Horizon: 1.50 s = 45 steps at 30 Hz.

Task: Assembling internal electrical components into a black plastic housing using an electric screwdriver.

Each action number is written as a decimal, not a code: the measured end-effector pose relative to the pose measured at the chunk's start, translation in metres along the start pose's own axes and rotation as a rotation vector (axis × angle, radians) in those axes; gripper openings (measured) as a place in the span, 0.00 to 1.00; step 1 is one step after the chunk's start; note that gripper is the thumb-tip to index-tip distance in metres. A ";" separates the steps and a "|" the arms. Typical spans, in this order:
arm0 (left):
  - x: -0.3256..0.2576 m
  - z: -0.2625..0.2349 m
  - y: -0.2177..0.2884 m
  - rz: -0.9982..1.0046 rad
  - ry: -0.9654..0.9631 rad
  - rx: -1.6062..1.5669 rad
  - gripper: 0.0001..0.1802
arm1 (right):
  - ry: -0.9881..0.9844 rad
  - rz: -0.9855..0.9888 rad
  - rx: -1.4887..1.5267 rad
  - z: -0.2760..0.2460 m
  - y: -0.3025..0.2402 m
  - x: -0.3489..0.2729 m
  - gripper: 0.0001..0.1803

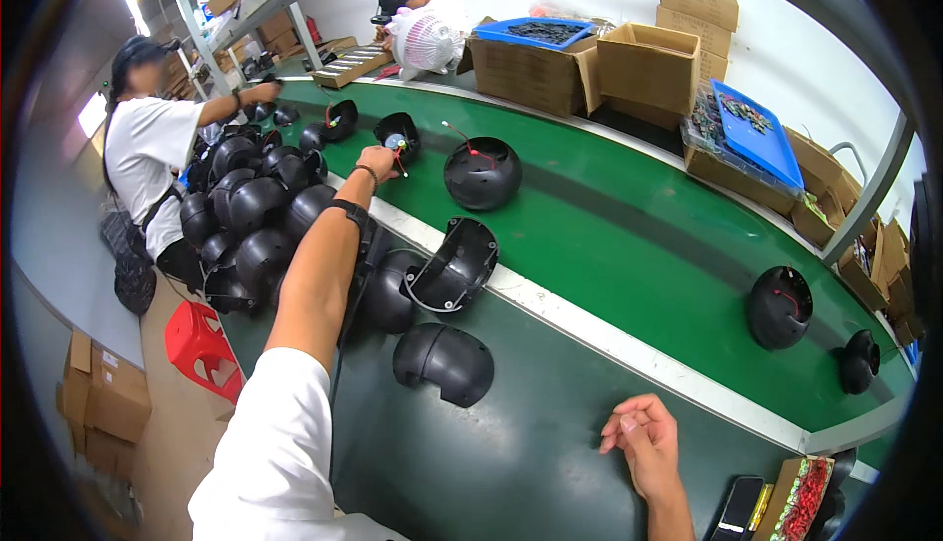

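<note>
Smooth green belt point(629, 236) runs along the workshop beside a pale metal rail point(609, 341), and on its left stretch sits an open black shell point(408, 128) with a pale round part point(395, 141) inside. The left hand point(378, 162) is at its opening, fingers bent; at this distance I cannot tell whether they grip the shell, the round part or only touch. The shell looks like moulded plastic, so probably light and stiff, slick on its curved back and apt to roll; the thin wires nearby seem the fragile bit. A hold on the rim or outer wall, clear of the wiring, should suit best. Just right of it rests a rounder shell point(481, 185) with red wire. The right hand point(645, 440) is empty, fingers loosely curled above the dark counter point(550, 403), where a curved black cover point(447, 359) lies. Beyond the left forearm is a heap of black shells point(260, 202).
</note>
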<state>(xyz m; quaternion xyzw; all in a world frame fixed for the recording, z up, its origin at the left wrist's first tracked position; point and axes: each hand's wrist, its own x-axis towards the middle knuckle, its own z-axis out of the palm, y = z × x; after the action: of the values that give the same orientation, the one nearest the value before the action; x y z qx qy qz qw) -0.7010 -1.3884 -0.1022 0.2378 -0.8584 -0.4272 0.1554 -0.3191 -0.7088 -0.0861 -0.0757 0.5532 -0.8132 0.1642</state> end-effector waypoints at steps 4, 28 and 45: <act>-0.106 0.034 0.079 -0.111 0.134 -0.029 0.33 | 0.062 0.016 -0.048 -0.004 0.003 -0.003 0.07; -0.646 -0.025 0.175 0.968 -0.751 0.078 0.29 | 0.107 -0.312 -1.462 0.102 -0.033 -0.117 0.52; -0.739 -0.004 0.137 0.922 -0.733 -0.169 0.11 | 0.170 -0.208 -1.243 0.102 -0.029 -0.115 0.50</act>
<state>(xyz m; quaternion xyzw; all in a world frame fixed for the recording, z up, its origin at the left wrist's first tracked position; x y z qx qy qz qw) -0.1172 -0.9198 -0.0370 -0.3356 -0.8338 -0.4369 0.0365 -0.1861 -0.7478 -0.0142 -0.1456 0.9228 -0.3550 -0.0347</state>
